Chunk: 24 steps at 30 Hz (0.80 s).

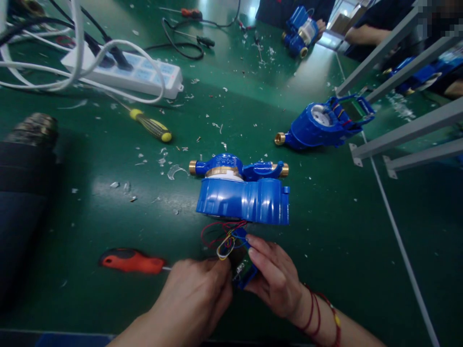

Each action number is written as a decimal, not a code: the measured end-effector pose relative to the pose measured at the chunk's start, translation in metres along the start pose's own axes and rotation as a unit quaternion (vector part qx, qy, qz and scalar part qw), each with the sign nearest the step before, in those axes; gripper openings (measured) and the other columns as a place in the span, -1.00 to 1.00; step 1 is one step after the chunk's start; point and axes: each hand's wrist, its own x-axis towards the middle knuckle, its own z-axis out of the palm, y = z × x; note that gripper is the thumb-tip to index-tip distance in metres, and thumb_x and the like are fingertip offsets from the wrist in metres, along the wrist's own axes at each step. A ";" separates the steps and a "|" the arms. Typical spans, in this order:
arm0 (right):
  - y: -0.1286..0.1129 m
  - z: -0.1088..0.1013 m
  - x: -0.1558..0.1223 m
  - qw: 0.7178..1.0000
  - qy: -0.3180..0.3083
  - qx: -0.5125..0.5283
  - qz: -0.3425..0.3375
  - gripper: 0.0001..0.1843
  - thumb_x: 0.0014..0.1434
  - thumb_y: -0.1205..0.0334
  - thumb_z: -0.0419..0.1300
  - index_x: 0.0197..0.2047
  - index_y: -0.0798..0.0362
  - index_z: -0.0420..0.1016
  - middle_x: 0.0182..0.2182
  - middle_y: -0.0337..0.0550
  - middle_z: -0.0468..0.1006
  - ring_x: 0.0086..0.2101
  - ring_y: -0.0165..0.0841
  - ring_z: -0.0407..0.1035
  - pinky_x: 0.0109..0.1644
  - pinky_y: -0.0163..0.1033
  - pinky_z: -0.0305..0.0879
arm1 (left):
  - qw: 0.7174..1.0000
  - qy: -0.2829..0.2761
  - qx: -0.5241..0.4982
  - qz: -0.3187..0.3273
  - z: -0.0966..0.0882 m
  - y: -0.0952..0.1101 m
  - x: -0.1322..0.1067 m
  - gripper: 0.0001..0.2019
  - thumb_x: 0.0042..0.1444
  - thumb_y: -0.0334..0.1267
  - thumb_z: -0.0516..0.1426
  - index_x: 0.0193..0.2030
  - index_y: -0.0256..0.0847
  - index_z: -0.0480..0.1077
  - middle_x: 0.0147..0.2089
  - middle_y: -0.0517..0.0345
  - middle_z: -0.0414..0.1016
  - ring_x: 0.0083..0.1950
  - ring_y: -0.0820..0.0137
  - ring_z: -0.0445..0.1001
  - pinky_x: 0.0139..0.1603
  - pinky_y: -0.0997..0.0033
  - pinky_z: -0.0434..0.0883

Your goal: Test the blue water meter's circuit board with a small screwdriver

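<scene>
My right hand [277,277] grips a small blue-cased circuit board [248,272], its green face and solder points partly showing. Close against it, my left hand [200,291] is closed with the fingertips pinched; what they hold is hidden. Thin red, yellow and white wires [226,243] loop above the fingertips, between the board and a blue water meter [242,200]. That meter lies on its side just beyond my hands, brass threaded ends showing left and right. A red-and-black screwdriver [133,260] lies left of my left hand, its shaft running toward the hand.
Another blue meter [318,120] lies at the right beside grey metal legs [408,125]. A yellow screwdriver [150,125] and a corded white power strip [144,74] are at upper left. Plastic scraps litter the green table [325,231]. Co-workers handle meters at the far side.
</scene>
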 end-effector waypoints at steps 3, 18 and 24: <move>-0.001 0.000 0.000 1.000 0.003 0.007 0.020 -0.50 0.26 0.20 0.07 0.18 0.26 0.09 -0.13 0.25 0.52 -0.04 -0.20 0.41 -0.13 -0.15 0.45 | 1.000 -0.005 -0.014 0.023 0.004 0.000 -0.003 -0.86 0.09 -0.44 -0.05 -0.45 -0.17 0.19 -0.57 0.27 0.33 -0.62 0.49 0.31 -0.61 0.46 0.10; -0.005 0.002 0.001 0.997 0.038 0.034 0.063 -0.44 0.19 0.08 0.16 0.14 0.23 0.15 -0.15 0.19 0.51 -0.10 -0.18 0.44 -0.17 -0.16 0.47 | 0.994 0.079 -0.082 0.001 0.010 0.013 -0.013 -0.81 0.08 -0.51 -0.06 -0.50 -0.21 0.16 -0.62 0.31 0.18 -0.65 0.59 0.18 -0.61 0.57 0.11; -0.007 0.007 -0.007 0.984 0.031 0.108 0.140 -0.32 0.10 -0.06 0.20 0.17 0.12 0.12 -0.04 0.12 0.44 -0.03 -0.16 0.38 -0.06 -0.06 0.43 | 0.987 0.116 -0.092 0.062 0.018 0.002 -0.016 -0.83 0.05 -0.51 -0.07 -0.48 -0.21 0.17 -0.61 0.31 0.16 -0.65 0.58 0.16 -0.62 0.53 0.08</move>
